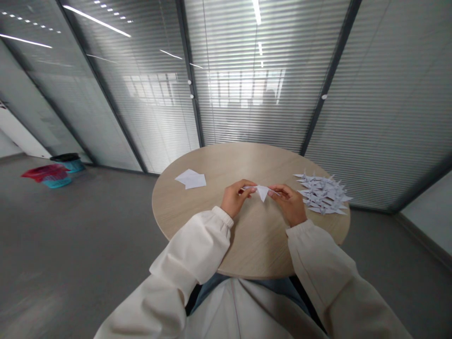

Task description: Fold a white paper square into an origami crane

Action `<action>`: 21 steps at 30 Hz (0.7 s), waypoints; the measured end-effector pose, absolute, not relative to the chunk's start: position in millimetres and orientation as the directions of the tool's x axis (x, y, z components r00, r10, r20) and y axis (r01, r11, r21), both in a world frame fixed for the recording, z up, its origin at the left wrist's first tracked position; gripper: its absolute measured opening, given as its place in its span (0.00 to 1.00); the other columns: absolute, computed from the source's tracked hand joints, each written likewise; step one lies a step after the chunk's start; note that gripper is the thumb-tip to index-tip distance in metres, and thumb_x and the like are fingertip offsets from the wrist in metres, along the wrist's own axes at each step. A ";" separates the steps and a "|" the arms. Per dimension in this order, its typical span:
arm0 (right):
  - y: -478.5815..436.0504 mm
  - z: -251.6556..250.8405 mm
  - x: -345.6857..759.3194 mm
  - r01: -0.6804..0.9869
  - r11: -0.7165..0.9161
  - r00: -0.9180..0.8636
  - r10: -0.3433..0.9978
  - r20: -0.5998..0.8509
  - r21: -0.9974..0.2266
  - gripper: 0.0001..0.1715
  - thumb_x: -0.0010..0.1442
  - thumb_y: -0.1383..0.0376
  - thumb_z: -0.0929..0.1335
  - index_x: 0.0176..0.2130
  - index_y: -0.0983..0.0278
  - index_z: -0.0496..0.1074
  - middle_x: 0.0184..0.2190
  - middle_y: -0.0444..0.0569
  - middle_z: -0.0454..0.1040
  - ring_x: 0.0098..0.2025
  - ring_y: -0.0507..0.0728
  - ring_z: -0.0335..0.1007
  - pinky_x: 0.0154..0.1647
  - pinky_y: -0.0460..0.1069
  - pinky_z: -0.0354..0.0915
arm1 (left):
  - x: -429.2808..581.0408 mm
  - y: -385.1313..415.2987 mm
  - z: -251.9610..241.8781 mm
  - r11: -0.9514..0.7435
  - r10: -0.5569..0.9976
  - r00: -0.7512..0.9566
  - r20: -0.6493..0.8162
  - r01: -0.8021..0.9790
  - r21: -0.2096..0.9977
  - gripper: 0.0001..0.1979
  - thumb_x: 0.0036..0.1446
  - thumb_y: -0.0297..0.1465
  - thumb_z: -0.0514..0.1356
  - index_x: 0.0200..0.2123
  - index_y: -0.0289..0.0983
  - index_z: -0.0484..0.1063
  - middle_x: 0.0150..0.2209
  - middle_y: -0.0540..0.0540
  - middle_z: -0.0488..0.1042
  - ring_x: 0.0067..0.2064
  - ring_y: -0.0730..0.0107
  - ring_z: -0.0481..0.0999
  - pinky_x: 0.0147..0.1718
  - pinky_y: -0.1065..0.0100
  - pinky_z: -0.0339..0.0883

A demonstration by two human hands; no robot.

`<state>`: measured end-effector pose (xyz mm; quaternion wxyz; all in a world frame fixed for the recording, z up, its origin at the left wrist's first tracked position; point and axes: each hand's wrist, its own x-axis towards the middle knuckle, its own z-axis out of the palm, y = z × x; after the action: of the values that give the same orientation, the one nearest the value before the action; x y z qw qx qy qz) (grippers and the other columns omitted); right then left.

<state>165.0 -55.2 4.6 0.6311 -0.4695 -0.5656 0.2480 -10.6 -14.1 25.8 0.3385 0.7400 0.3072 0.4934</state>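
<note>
Count: one round pale wood-grain surface [254,249]. Hands: two, the left hand [235,198] and the right hand [288,203], both on one white folded paper piece [262,191]. White square paper sheets, left on the surface: two, overlapping [189,179]. White paper origami cranes, right on the surface: one heap [321,194], at least ten, overlapped, exact number unreadable. Far left on the grey floor [81,245]: two baskets, one teal basket under red covering [56,183], one teal basket under black covering [72,165].

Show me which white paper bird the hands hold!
The white paper crane pinched by the left hand and right hand; the others lie heaped on the wooden table.
</note>
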 end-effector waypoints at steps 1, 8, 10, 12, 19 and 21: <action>-55.7 5.2 165.2 0.228 0.433 0.241 0.843 0.482 -0.872 0.15 0.48 0.56 0.71 0.33 0.63 0.73 0.31 0.48 0.76 0.33 0.56 0.72 0.36 0.50 0.67 | -10.5 -14.3 26.2 -0.582 0.790 0.319 0.524 0.118 0.805 0.12 0.51 0.38 0.59 0.34 0.35 0.74 0.34 0.46 0.76 0.27 0.75 0.73 0.29 0.73 0.69; -52.4 3.0 168.7 0.201 0.434 0.323 0.817 0.478 -0.878 0.14 0.48 0.56 0.70 0.32 0.63 0.73 0.31 0.48 0.75 0.34 0.56 0.71 0.37 0.50 0.66 | -10.6 -13.0 26.3 -0.564 0.807 0.245 0.538 0.047 0.824 0.13 0.47 0.37 0.63 0.35 0.35 0.76 0.33 0.45 0.77 0.26 0.75 0.73 0.28 0.73 0.69; -51.5 2.2 169.1 0.182 0.434 0.323 0.821 0.471 -0.882 0.14 0.48 0.57 0.70 0.32 0.63 0.72 0.31 0.48 0.75 0.34 0.56 0.70 0.37 0.50 0.66 | -10.9 -13.1 26.4 -0.552 0.813 0.228 0.535 0.011 0.834 0.12 0.47 0.36 0.63 0.34 0.35 0.76 0.32 0.45 0.77 0.26 0.75 0.73 0.28 0.72 0.69; -51.4 2.1 168.9 0.167 0.437 0.317 0.825 0.468 -0.884 0.13 0.48 0.57 0.71 0.33 0.63 0.72 0.31 0.48 0.75 0.34 0.56 0.71 0.37 0.50 0.66 | -11.0 -14.2 27.2 -0.536 0.823 0.214 0.527 -0.015 0.844 0.12 0.46 0.35 0.64 0.33 0.34 0.77 0.31 0.45 0.77 0.26 0.74 0.73 0.28 0.72 0.69; -52.1 2.8 168.6 0.180 0.447 0.331 0.811 0.482 -0.876 0.12 0.49 0.58 0.70 0.32 0.63 0.73 0.30 0.47 0.75 0.33 0.55 0.71 0.36 0.50 0.66 | -10.3 -19.0 31.3 -0.500 0.841 0.208 0.499 -0.052 0.865 0.10 0.45 0.34 0.64 0.31 0.34 0.78 0.29 0.45 0.77 0.26 0.74 0.72 0.28 0.72 0.69; -52.2 2.7 168.8 0.195 0.449 0.338 0.804 0.490 -0.872 0.12 0.49 0.58 0.70 0.32 0.63 0.73 0.30 0.47 0.75 0.33 0.55 0.71 0.36 0.50 0.66 | -9.7 -19.2 32.0 -0.476 0.853 0.208 0.479 -0.067 0.877 0.10 0.46 0.34 0.64 0.32 0.34 0.78 0.29 0.45 0.77 0.26 0.75 0.72 0.28 0.72 0.69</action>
<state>168.8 -52.2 2.7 0.6677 -0.4726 -0.5280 0.2280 -9.7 -19.2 32.0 0.4151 0.6570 0.2991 0.5537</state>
